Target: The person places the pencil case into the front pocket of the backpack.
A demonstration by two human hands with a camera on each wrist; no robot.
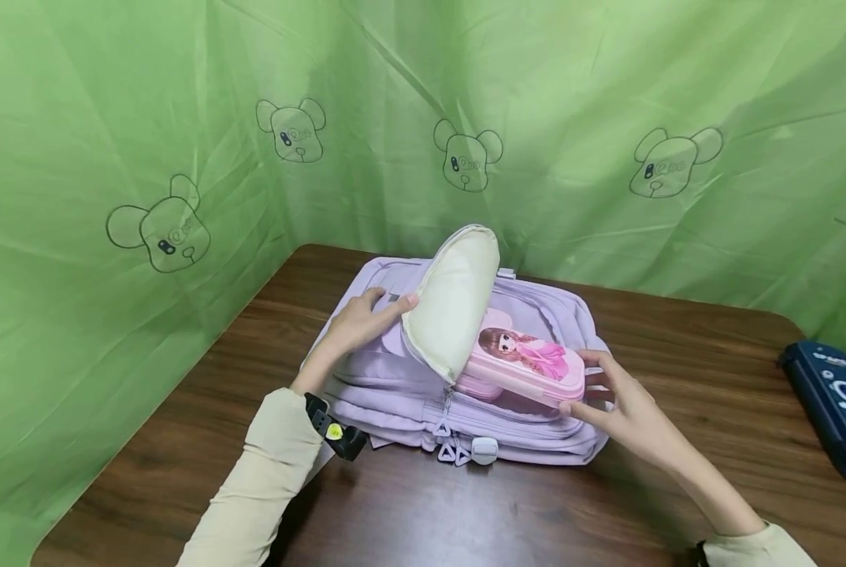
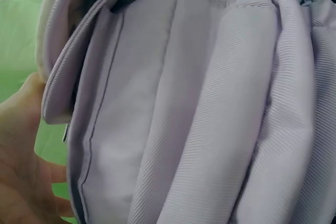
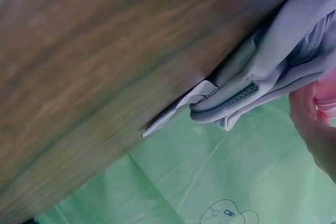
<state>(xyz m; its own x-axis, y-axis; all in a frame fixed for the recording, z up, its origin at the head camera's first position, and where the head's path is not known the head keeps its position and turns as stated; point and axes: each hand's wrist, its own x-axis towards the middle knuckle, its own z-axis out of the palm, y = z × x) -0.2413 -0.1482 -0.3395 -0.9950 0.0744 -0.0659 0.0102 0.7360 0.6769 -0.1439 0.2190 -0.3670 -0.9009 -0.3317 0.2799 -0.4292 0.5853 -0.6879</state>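
Observation:
A lilac backpack (image 1: pixel 395 394) lies on the table, its front pocket's flap (image 1: pixel 454 303) folded up with the cream lining showing. My left hand (image 1: pixel 355 323) is spread over the bag's left part, thumb extended against the flap's edge. With thumb and fingers, my right hand (image 1: pixel 625 402) grips the right end of a pink pencil case (image 1: pixel 536 366) with a doll picture on its lid. The case's left end is tucked behind the flap. Beneath it shows part of another pink item (image 1: pixel 478 387), mostly hidden. In the right wrist view, fingers (image 3: pixel 304 103) touch the pink case.
A dark blue pencil case (image 1: pixel 837 409) with a space print lies at the table's right edge. Zip pulls (image 1: pixel 454 453) and a buckle (image 1: pixel 484 450) hang at the bag's near side. Green curtains (image 1: pixel 536 79) with bear drawings stand behind and left of the wooden table (image 1: pixel 706 339).

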